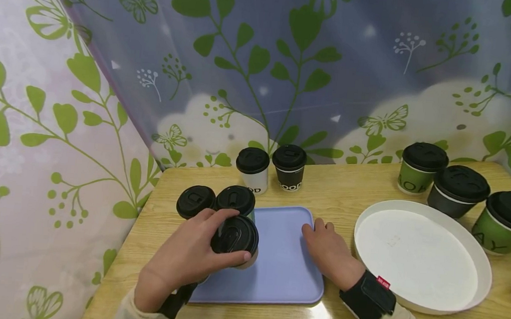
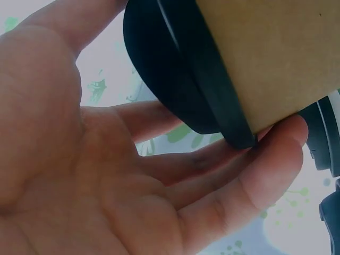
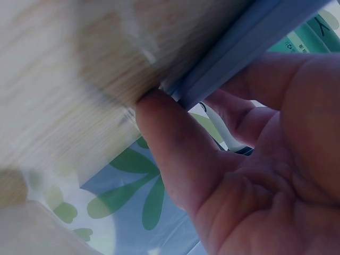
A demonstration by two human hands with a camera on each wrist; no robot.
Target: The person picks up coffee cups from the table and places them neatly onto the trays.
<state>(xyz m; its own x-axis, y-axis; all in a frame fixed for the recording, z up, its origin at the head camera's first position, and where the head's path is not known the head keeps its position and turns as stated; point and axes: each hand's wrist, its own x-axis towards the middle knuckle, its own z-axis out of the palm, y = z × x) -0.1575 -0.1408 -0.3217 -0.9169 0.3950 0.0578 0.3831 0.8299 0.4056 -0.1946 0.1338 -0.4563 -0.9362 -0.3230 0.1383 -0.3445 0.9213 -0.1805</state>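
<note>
My left hand (image 1: 187, 249) holds a brown paper cup with a black lid (image 1: 235, 235) over the left part of a lavender tray (image 1: 280, 266). The left wrist view shows the fingers around the lid and the cup's brown side (image 2: 276, 53). Just behind it, two more black-lidded cups stand close together: one at the left (image 1: 195, 201) and a green one (image 1: 236, 199). Their lower parts are mostly hidden. At the tray's right edge, my right hand (image 1: 330, 249) pinches the rim (image 3: 228, 58) between its fingers.
A round white tray (image 1: 419, 260) lies to the right. Behind the lavender tray stand a white cup (image 1: 254, 172) and a black cup (image 1: 290, 168). Green and dark lidded cups (image 1: 421, 170) line the right rear, near a patterned cloth wall (image 1: 261, 80).
</note>
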